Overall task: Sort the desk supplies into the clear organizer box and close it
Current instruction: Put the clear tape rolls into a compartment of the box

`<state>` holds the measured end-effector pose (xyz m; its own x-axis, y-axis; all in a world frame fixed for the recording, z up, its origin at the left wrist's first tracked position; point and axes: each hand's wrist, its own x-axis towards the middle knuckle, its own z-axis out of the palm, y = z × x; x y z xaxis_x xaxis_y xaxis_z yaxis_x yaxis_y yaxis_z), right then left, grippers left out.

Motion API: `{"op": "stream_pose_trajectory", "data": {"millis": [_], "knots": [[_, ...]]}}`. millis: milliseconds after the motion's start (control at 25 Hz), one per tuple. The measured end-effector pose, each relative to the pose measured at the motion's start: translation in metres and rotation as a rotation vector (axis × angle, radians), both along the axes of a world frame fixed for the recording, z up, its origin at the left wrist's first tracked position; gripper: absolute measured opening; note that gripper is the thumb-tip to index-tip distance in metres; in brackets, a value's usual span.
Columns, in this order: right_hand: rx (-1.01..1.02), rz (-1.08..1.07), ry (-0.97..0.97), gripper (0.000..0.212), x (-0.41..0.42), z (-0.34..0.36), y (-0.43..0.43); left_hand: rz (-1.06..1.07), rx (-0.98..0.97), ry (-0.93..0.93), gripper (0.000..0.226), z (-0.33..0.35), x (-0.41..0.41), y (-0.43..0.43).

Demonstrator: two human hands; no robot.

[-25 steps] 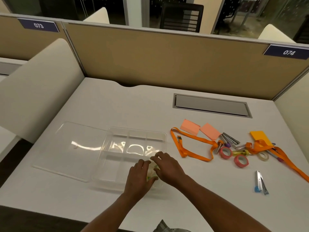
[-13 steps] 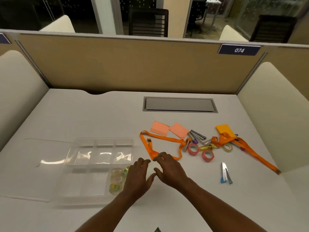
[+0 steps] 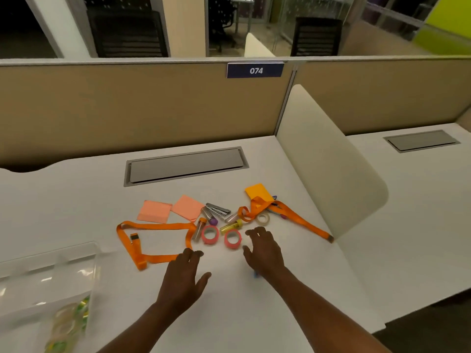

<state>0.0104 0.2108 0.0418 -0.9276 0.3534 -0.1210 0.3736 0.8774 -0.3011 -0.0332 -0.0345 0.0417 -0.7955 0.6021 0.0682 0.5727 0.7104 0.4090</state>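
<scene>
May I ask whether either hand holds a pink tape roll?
No, the left hand and right hand are open and empty, and both pink tape rolls lie on the desk.

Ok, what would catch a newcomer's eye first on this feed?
One orange lanyard loops mid-desk and a second lanyard trails right of it, with pink tape rolls between and salmon sticky notes behind. The left hand and right hand, both open, reach toward them. The clear organizer box sits lower left, holding pale tape rolls.

Organizer box [image 3: 38, 284] is showing clear glossy plastic; lanyard [image 3: 158, 226] orange woven cloth; sticky notes [image 3: 154, 211] matt paper; clips [image 3: 218, 208] gleaming metallic; desk [image 3: 76, 200] smooth, matt.
</scene>
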Motion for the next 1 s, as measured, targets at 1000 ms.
{"op": "stream_pose_trajectory", "data": {"millis": [1000], "knots": [[-0.923,-0.109,-0.146,0.021,-0.014,0.013,0.022,0.156,0.051,-0.316,0.088,-0.017,0.010,0.102]]}}
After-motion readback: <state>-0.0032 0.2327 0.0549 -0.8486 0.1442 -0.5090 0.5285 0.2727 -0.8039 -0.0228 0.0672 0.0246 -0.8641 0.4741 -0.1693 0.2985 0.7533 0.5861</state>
